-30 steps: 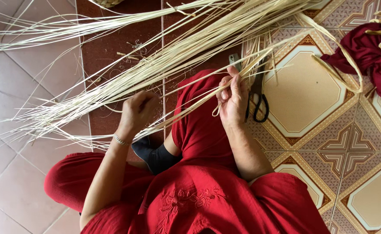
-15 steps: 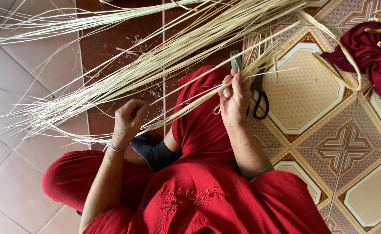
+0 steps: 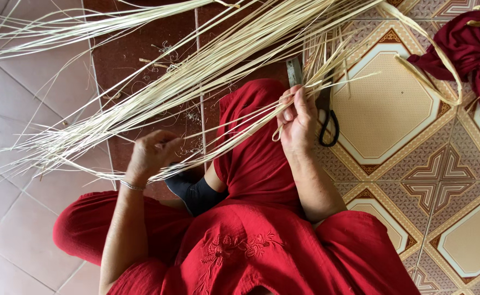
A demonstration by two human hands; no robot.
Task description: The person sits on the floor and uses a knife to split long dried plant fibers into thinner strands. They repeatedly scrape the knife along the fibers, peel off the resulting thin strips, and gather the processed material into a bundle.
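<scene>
A sheaf of pale cane strips point(image 3: 196, 82) is spread across the tiled floor point(image 3: 32, 93) and over the red-clad knee point(image 3: 256, 136) — its long axis runs from lower left to upper right, the loose ends fanning out to the left. A few strips are pinched in the clenched fingers point(image 3: 291, 104) of the right hand point(image 3: 297, 123), just beside black-handled scissors point(image 3: 327, 117). The left hand point(image 3: 152, 153) is loosely curled around strips near the lower edge of the sheaf. A dark red cloth point(image 3: 469, 54) lies at upper right.
</scene>
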